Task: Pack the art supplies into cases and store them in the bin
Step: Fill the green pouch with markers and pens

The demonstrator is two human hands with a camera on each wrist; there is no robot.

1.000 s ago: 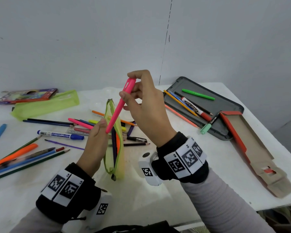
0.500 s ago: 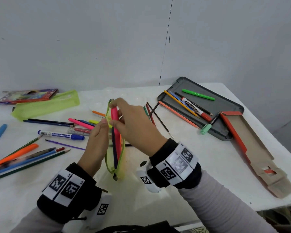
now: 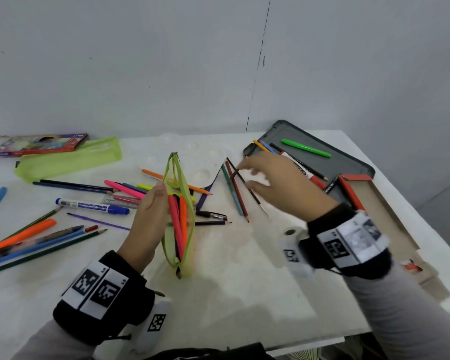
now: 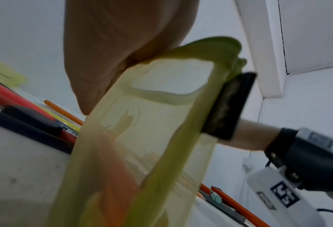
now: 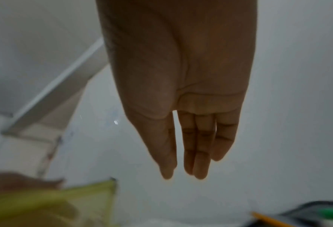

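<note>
My left hand (image 3: 153,203) grips the left side of a lime mesh pouch (image 3: 190,219) and holds it upright on the table with its zip open. A pink marker (image 3: 175,224) and an orange one (image 3: 183,219) lie inside it. The left wrist view shows the pouch (image 4: 152,138) close up against my palm. Off to the right of the pouch, my right hand (image 3: 257,178) hovers empty with its fingers straight. It is above a red pencil (image 3: 238,193), a green pencil and a thin brush. In the right wrist view the fingers (image 5: 200,153) hold nothing.
Loose pens and pencils (image 3: 37,237) litter the table's left half. A second lime pouch (image 3: 68,159) and a coloured-pencil box (image 3: 37,145) lie at the back left. A dark case (image 3: 348,162) with a green marker (image 3: 305,148) and an open cardboard box (image 3: 390,229) sit on the right.
My right hand lowered the pink marker into the pouch, let it go, and moved right to above the pencils. The left hand kept hold of the pouch.
</note>
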